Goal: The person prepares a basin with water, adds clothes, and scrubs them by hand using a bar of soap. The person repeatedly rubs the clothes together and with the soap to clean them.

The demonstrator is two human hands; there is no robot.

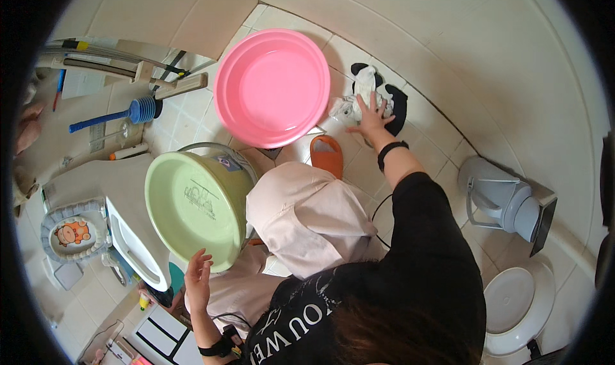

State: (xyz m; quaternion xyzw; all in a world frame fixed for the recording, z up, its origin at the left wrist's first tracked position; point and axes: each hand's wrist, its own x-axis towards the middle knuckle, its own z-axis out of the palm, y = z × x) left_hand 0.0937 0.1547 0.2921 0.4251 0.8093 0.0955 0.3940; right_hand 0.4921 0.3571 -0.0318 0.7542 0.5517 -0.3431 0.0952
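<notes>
My right hand (372,120), fingers spread, reaches down onto a small pile of white cloth (366,80) and black cloth pieces (398,110) on the floor tiles, which look like socks. It does not visibly grip any of them. My left hand (198,276) hovers by the near rim of a light green plastic basin (192,221), its fingers loosely apart and holding nothing; contact with the rim cannot be told. That basin rests tilted on a bucket (240,163), mostly hidden behind it. Left of the pile, a pink plastic basin (271,88) stands on the floor.
An orange slipper (326,157) is on my foot. At left are a blue plunger (137,111), mop handles (115,55) and a white washbasin (137,240). A grey lidded bin with a handle (499,199) and a white round fixture (514,307) stand at right, along the wall (456,62).
</notes>
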